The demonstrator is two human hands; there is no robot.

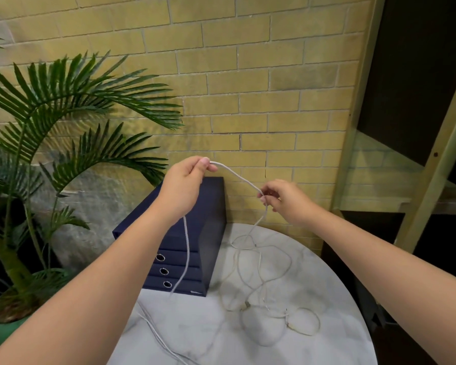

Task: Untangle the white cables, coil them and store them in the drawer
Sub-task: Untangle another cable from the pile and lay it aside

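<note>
White cables (237, 175) lie mostly tangled on the round marble table (327, 299), lower centre-right. Nothing looks coiled yet. The dark blue drawers (213, 246), centre-left, are all closed, so storing is yet to come. At centre, the left hand (184, 185) grips and the right hand (284, 201) pinches one lifted stretch — untangling barely begun. No writing is readable.
</note>
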